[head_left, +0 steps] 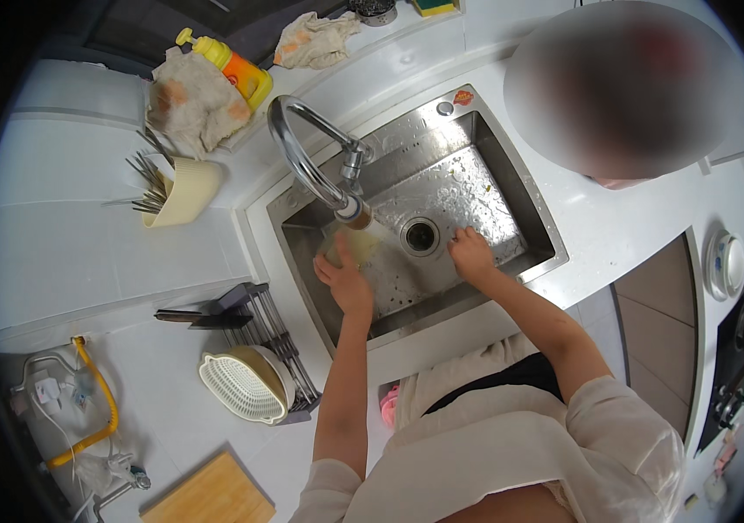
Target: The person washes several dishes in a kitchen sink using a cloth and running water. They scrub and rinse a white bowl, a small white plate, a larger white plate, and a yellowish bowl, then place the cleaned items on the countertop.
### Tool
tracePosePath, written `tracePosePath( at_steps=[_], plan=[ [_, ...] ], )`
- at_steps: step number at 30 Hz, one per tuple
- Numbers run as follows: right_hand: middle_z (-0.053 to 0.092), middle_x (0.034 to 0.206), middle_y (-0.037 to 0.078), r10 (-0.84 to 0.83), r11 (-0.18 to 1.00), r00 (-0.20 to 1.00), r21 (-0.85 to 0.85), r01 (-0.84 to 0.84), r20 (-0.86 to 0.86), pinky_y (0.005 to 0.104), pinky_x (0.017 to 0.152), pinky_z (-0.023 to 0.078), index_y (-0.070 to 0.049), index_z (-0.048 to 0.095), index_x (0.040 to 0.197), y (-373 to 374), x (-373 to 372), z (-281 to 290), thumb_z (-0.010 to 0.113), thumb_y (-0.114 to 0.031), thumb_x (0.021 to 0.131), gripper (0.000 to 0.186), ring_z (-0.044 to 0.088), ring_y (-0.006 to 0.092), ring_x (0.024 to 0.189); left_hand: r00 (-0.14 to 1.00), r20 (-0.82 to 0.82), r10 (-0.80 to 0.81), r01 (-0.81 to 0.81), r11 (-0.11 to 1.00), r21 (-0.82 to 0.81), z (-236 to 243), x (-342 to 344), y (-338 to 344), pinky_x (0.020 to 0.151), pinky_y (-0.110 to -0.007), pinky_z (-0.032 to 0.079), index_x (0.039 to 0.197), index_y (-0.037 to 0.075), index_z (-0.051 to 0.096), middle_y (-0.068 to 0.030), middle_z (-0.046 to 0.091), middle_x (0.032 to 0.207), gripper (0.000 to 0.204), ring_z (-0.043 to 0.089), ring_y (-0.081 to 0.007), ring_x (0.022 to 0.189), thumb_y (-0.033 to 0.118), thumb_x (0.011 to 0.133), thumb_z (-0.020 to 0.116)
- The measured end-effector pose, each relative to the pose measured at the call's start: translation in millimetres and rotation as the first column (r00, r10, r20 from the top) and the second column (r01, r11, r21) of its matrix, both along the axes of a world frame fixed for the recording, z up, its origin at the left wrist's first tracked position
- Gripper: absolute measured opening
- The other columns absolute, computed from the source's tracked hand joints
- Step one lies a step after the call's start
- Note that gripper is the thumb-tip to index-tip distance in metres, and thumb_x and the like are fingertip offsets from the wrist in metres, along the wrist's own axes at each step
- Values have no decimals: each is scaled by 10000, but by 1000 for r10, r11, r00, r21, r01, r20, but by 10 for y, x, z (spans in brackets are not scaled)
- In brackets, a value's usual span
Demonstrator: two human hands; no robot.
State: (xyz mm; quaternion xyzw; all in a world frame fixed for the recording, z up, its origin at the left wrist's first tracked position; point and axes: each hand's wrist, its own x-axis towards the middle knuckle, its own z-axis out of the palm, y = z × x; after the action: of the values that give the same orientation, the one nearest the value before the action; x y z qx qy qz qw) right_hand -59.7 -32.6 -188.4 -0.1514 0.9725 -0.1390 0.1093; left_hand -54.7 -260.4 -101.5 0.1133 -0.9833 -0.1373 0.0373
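Observation:
Both my hands are inside a stainless-steel sink [429,161]. My left hand [346,277] is under the faucet [302,166], its fingers spread. Beside those fingers is a pale yellowish patch [361,247]; whether it is an object or wet glare I cannot tell. To the right of the round drain [420,236], my right hand [471,254] is low over the sink floor with its fingers curled together. Anything pinched there is too small or hidden to name. Water drops and small scraps dot the basin.
Left of the sink stand a dish rack [272,336] with a white colander [246,385], and a cream utensil holder [185,192]. Behind are a yellow pump bottle [237,70] and rags [315,39]. A cutting board [209,492] lies lower left; bowls [726,264] sit far right.

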Motion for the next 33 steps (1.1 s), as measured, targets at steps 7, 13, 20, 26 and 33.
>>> tracePosePath(
  at_steps=[7,13,20,26,33],
  plan=[
    [550,990,186,-402,799,883,-378,468,244,387,755,472,-28,591,956,149,-96,143,502,-175,784,244,562,326,878,901,395,182,-415,87,906,33,-164,-126,777,-502,513,1372,166,151,-201,304,1287,777,430,-408,1113,-131,703,414],
    [575,942,176,-112,-68,625,-633,771,773,378,674,505,-2,541,1027,164,-261,565,410,-246,861,323,596,282,790,889,425,-171,-457,-388,800,-268,-74,46,741,-555,523,1326,154,179,-187,363,1248,790,492,-409,1054,-125,613,369],
    [536,883,90,-182,-654,509,-490,576,841,318,591,487,-38,475,952,-582,-566,74,457,-107,831,141,538,172,713,855,456,-249,-519,-430,738,-353,-116,496,801,-587,473,1335,203,177,-175,359,1253,864,463,-400,1090,-121,560,378],
    [463,1024,191,-584,193,791,-916,351,180,412,855,380,-26,438,1012,-1067,-415,-69,507,-17,742,279,470,342,941,817,524,-240,-576,-365,731,-471,46,488,815,-516,468,1316,138,248,-145,431,1182,806,496,-348,1035,-139,571,381],
    [507,1047,204,256,758,953,-645,-95,161,415,862,408,-38,579,943,-721,-206,172,595,-80,651,295,484,348,1022,853,479,-205,-521,-381,764,-627,-19,102,766,-520,495,1333,259,240,-118,394,1235,896,453,-355,1110,-166,550,339]
  ],
)
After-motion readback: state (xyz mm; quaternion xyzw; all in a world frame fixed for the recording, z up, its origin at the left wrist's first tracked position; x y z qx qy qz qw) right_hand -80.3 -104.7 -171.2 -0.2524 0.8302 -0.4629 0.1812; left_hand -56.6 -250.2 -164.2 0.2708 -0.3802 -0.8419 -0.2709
